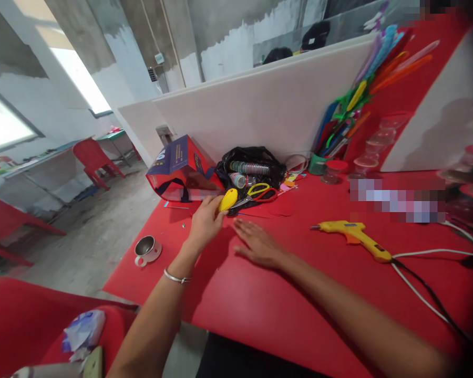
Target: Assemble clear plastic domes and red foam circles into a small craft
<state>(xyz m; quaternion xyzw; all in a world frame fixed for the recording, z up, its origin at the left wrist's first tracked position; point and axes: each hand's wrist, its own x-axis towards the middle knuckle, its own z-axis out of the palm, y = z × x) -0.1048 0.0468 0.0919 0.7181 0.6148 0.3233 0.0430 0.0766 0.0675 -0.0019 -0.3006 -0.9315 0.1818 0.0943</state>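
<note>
My left hand (206,221), with a silver bangle on the wrist, has its fingers closed around a yellow rounded object (228,199) with a dotted surface; its exact kind I cannot make out. Just right of that, scissors (249,199) with yellow and red-orange handles lie against a black plastic bag (256,156). A stack of round, clear pieces (250,168) shows in the bag's mouth. My right hand (259,243) is stretched out low over the red table (236,299), fingers extended and nothing held. Whether its palm touches the surface I cannot tell.
A yellow glue gun (355,234) with cables lies at right. A cup (147,250) stands near the left edge, and a red and blue bag (183,170) behind it. Pipe cleaners and tools rise from a green holder (319,164) beside lidded jars (333,171). A white board (252,115) closes the back.
</note>
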